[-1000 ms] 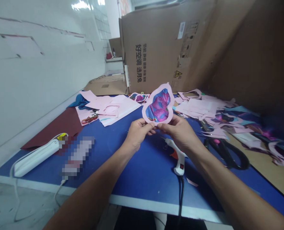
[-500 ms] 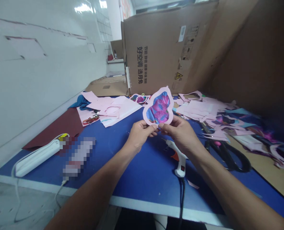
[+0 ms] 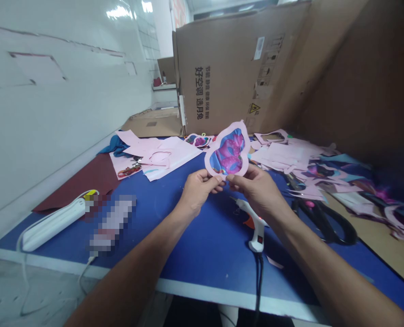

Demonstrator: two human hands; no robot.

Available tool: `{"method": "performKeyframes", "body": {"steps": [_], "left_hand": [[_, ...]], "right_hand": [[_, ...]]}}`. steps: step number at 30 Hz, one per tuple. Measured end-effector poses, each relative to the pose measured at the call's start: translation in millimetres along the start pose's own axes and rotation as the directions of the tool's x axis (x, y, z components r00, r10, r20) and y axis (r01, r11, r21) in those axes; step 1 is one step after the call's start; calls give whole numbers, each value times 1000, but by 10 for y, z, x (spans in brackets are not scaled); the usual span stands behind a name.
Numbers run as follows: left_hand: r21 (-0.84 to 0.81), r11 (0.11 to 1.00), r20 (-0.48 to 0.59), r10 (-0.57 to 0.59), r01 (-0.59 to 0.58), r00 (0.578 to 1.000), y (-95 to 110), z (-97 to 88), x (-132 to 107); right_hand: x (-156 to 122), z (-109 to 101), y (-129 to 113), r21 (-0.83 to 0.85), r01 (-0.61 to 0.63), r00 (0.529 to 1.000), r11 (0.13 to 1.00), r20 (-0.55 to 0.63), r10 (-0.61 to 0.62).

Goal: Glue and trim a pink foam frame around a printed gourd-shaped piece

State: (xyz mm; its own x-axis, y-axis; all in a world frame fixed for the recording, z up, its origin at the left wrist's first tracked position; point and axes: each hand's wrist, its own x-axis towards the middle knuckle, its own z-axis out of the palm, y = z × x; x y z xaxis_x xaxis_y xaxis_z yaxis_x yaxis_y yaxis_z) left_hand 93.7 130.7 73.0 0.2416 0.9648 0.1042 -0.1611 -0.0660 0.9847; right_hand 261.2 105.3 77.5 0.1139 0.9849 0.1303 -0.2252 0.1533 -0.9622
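A rounded, lobed cutout [image 3: 227,156] with a pale pink border and a shiny blue and magenta inside is held up above the table. My left hand [image 3: 200,188] pinches its lower edge between thumb and fingers. Close beside it, my right hand [image 3: 256,187] is closed on the lower right edge, thumb in front. Below my right hand a white glue gun [image 3: 256,238] with an orange trigger lies on the blue table [image 3: 195,259]. Its black cord runs off the front edge.
Pink paper scraps [image 3: 283,156] pile up at the right, near black-handled scissors [image 3: 327,222]. White and pink sheets [image 3: 171,156] lie at the back left beside a dark red sheet [image 3: 82,181]. A white power strip [image 3: 55,225] rests at left. A large cardboard box [image 3: 229,81] stands behind.
The cutout has shifted very slightly to the right and tilted a little in my hands. Both hands keep their grip; the glue gun lies where it was.
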Motion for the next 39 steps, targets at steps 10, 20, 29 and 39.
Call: {"method": "performKeyframes", "body": {"steps": [10, 20, 29, 39], "left_hand": [[7, 1000, 14, 1, -1, 1000, -17, -9, -4], [-3, 1000, -5, 8, -8, 1000, -5, 6, -7], [-5, 1000, 10, -3, 3, 1000, 2, 19, -18], [2, 1000, 22, 4, -4, 1000, -3, 13, -20]], "right_hand": [[-25, 14, -9, -61, 3, 998, 998, -57, -7], [-31, 15, 3, -50, -9, 999, 999, -44, 7], [-21, 24, 37, 8, -50, 997, 999, -56, 50], [-34, 16, 18, -21, -68, 997, 997, -29, 67]]}}
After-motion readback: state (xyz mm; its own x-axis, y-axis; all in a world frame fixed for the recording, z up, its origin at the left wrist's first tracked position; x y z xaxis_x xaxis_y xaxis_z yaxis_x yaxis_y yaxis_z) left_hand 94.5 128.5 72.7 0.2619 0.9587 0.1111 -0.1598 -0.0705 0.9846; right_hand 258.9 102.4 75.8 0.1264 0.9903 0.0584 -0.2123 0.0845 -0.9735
